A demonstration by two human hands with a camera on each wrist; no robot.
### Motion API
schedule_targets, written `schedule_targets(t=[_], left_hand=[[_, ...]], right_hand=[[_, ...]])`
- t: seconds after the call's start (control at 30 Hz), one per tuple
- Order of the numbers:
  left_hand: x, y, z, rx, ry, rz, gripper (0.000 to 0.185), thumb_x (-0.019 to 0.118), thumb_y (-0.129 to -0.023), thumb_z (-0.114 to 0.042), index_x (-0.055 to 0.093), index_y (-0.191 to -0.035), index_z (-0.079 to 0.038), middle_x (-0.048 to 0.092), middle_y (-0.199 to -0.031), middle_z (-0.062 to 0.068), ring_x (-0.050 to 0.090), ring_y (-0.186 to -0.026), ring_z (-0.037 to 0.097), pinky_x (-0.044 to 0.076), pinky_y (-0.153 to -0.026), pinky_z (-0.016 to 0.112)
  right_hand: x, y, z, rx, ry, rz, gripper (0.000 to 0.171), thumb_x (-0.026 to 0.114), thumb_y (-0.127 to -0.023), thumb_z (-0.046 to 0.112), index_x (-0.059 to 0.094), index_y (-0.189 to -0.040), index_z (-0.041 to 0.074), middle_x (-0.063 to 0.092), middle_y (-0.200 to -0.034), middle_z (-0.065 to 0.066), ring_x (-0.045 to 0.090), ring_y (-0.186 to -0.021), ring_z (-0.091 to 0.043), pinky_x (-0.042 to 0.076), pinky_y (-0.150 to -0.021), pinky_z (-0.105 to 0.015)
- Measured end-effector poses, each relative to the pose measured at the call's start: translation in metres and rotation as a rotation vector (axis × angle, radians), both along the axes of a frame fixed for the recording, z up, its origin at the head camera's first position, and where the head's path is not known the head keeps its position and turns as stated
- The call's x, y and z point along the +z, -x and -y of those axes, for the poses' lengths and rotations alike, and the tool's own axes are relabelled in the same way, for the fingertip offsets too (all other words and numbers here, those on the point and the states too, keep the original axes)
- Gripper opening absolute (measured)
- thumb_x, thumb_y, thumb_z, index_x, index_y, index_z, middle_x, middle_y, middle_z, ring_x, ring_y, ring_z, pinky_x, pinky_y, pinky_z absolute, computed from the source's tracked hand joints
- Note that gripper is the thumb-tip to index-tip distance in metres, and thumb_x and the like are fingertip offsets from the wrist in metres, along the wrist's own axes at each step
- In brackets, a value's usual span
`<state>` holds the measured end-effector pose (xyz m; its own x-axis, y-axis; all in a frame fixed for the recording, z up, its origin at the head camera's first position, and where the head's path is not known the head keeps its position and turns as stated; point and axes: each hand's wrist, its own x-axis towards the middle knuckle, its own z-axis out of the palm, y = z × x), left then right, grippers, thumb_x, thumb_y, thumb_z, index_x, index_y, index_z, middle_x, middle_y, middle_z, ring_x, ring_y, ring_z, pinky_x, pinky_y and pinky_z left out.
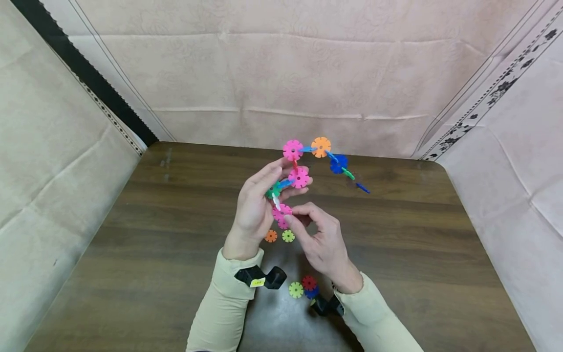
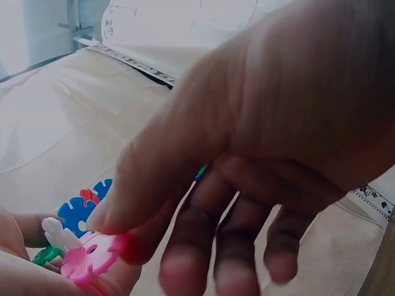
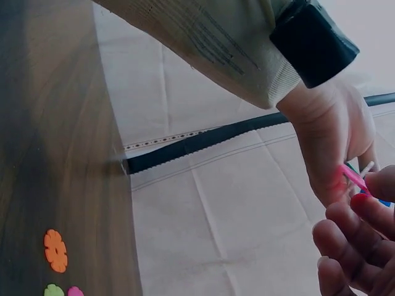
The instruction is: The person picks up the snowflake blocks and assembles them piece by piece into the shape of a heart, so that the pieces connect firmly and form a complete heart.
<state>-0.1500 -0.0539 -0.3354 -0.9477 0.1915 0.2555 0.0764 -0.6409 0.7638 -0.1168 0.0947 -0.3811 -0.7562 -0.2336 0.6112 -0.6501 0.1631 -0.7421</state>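
Here a chain of coloured snowflake discs (image 1: 308,161) is held up above the middle of the table (image 1: 140,254), arching far and right. The left hand (image 1: 255,208) grips its near end around the green disc. The right hand (image 1: 321,239) pinches the lowest pink disc (image 1: 280,214) at that end. Loose orange (image 1: 270,236) and lime discs (image 1: 288,236) lie below; three more discs (image 1: 305,287) lie nearer, between the wrists.

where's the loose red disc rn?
Head view: the red disc lies on the table near its front edge, just inside the right wrist, touching a blue disc and beside a yellow-green disc.
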Motion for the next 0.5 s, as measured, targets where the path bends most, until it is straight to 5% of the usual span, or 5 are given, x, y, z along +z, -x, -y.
schedule_targets(t=[0.13, 0.2, 0.37, 0.43, 0.5], left_hand=[[-0.001, 0.001, 0.005, 0.033, 0.036, -0.001, 0.034, 0.044, -0.103, -0.013, 0.056, -0.129, 0.005, 0.068, -0.114, 0.016, 0.070, -0.097, 0.030, 0.056, -0.086, 0.042], [-0.001, 0.001, 0.007, 0.047, 0.051, 0.007, 0.034, 0.045, -0.103, -0.014, 0.057, -0.128, 0.005, 0.068, -0.114, 0.015, 0.070, -0.094, 0.029, 0.057, -0.084, 0.042], [-0.002, 0.004, 0.014, 0.039, 0.100, 0.030, 0.034, 0.045, -0.103, -0.014, 0.057, -0.128, 0.006, 0.067, -0.109, 0.015, 0.071, -0.088, 0.028, 0.058, -0.078, 0.041], [-0.002, 0.004, 0.017, 0.017, 0.123, 0.038, 0.034, 0.045, -0.103, -0.014, 0.058, -0.128, 0.006, 0.067, -0.106, 0.014, 0.071, -0.087, 0.026, 0.059, -0.075, 0.040], [-0.003, 0.005, 0.020, -0.016, 0.145, 0.054, 0.033, 0.045, -0.103, -0.013, 0.058, -0.127, 0.005, 0.068, -0.104, 0.014, 0.070, -0.085, 0.025, 0.059, -0.072, 0.038]], right_hand=[[-0.002, 0.003, -0.004, -0.031, 0.038, -0.069, 0.008, 0.066, -0.091, 0.003, 0.068, -0.099, 0.005, 0.067, -0.083, -0.004, 0.059, -0.071, -0.014, 0.053, -0.065, -0.025], [0.001, 0.005, -0.006, -0.071, 0.127, -0.180, 0.010, 0.063, -0.095, 0.009, 0.067, -0.092, 0.001, 0.064, -0.075, -0.007, 0.057, -0.065, -0.014, 0.051, -0.061, -0.024], [0.027, 0.011, -0.012, -0.352, 0.420, -0.505, 0.035, 0.063, -0.093, 0.018, 0.061, -0.077, -0.013, 0.057, -0.068, -0.016, 0.053, -0.067, -0.018, 0.045, -0.065, -0.023], [0.038, 0.013, -0.020, -0.441, 0.435, -0.470, 0.032, 0.065, -0.090, 0.016, 0.061, -0.085, -0.016, 0.059, -0.079, -0.020, 0.054, -0.077, -0.022, 0.043, -0.072, -0.027], [0.043, 0.015, -0.033, -0.430, 0.368, -0.332, 0.029, 0.063, -0.091, 0.013, 0.062, -0.103, -0.013, 0.061, -0.096, -0.021, 0.055, -0.092, -0.024, 0.044, -0.080, -0.030]])
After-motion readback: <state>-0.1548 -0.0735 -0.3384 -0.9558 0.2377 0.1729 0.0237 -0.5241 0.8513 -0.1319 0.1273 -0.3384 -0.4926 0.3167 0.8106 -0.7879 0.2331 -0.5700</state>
